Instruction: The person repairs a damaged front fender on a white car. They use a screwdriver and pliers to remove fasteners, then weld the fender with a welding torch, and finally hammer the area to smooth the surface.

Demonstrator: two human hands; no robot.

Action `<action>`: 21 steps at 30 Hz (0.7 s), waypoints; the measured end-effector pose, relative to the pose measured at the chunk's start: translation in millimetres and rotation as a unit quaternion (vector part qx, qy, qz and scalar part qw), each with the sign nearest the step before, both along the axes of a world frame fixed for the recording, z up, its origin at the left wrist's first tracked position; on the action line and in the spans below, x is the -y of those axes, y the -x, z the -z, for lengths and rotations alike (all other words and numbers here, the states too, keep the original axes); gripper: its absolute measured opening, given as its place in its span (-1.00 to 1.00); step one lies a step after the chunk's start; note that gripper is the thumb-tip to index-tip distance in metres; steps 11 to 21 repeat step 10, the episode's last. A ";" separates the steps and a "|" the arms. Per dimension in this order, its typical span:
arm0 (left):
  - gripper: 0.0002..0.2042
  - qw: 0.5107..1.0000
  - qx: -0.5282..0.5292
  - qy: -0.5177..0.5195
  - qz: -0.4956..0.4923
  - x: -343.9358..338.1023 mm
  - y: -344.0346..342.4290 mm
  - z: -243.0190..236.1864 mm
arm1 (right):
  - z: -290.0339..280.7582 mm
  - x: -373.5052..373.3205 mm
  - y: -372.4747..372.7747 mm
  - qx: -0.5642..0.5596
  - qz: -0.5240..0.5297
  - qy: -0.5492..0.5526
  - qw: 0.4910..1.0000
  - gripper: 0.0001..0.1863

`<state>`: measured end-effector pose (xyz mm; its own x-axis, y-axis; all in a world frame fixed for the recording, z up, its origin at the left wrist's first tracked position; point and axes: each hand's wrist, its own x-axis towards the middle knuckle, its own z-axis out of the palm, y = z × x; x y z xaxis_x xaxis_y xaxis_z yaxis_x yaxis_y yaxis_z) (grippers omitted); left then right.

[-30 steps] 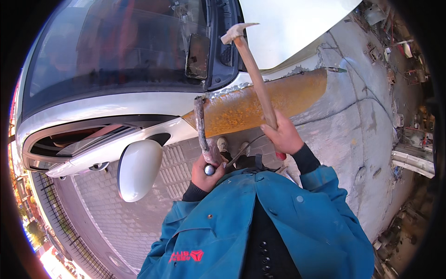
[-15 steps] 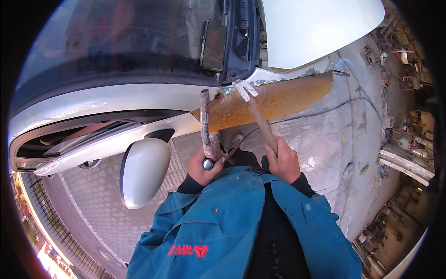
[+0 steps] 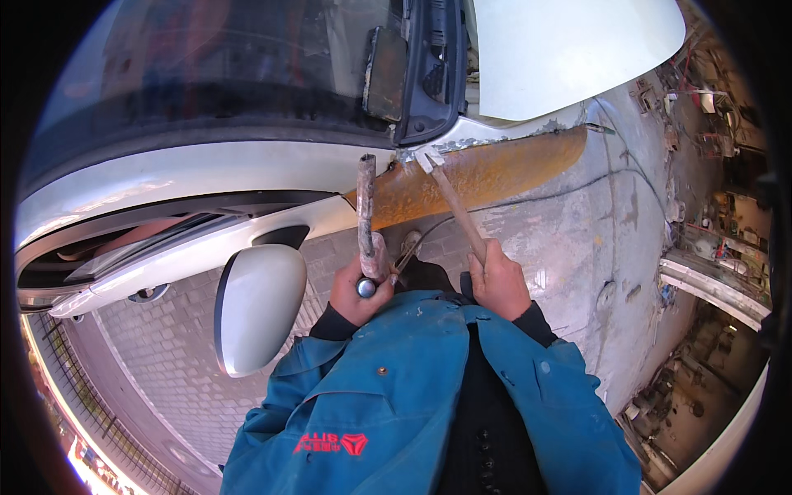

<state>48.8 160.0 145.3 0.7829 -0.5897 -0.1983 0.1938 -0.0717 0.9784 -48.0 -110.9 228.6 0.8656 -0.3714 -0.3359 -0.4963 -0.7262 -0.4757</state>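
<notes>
My left hand (image 3: 356,295) is closed round a worn, tube-shaped tool (image 3: 367,198). This tool has a pinkish body, a shiny round end and a thin cable beside it; its exact kind I cannot make out. In my right hand (image 3: 501,282) is the wooden handle of a hammer (image 3: 459,206), whose pale forked head points away from me. The head lies over the upper edge of a rusty brown fender panel (image 3: 495,173) on a white car. Whether it touches the metal I cannot tell.
A white side mirror (image 3: 261,309) juts out at the left beside the car door. The white hood (image 3: 569,58) stands raised ahead. A dark cable (image 3: 569,190) runs across the concrete floor to the right. Cluttered shelving (image 3: 718,223) lines the far right.
The hammer's head has shifted slightly down and left in the picture, and its handle looks a little shorter. My left hand keeps its hold, almost unmoved. The view has shifted slightly.
</notes>
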 end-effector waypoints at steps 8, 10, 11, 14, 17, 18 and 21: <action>-0.80 0.999 0.028 0.001 0.016 -4.0 -1.1 2.3 | 12.5 -6.2 7.5 0.051 -0.026 0.021 0.998 -0.70; -0.80 0.999 0.033 0.006 0.015 -1.7 -5.0 2.2 | 19.1 -1.3 8.2 0.019 -0.045 0.028 0.998 -0.64; -0.80 0.999 0.033 0.006 0.015 -1.7 -5.0 2.2 | 19.1 -1.3 8.2 0.019 -0.045 0.028 0.998 -0.64; -0.80 0.999 0.033 0.006 0.015 -1.7 -5.0 2.2 | 19.1 -1.3 8.2 0.019 -0.045 0.028 0.998 -0.64; -0.80 0.999 0.033 0.006 0.015 -1.7 -5.0 2.2 | 19.1 -1.3 8.2 0.019 -0.045 0.028 0.998 -0.64; -0.80 0.999 0.033 0.006 0.015 -1.7 -5.0 2.2 | 19.1 -1.3 8.2 0.019 -0.045 0.028 0.998 -0.64; -0.80 0.999 0.033 0.006 0.015 -1.7 -5.0 2.2 | 19.1 -1.3 8.2 0.019 -0.045 0.028 0.998 -0.64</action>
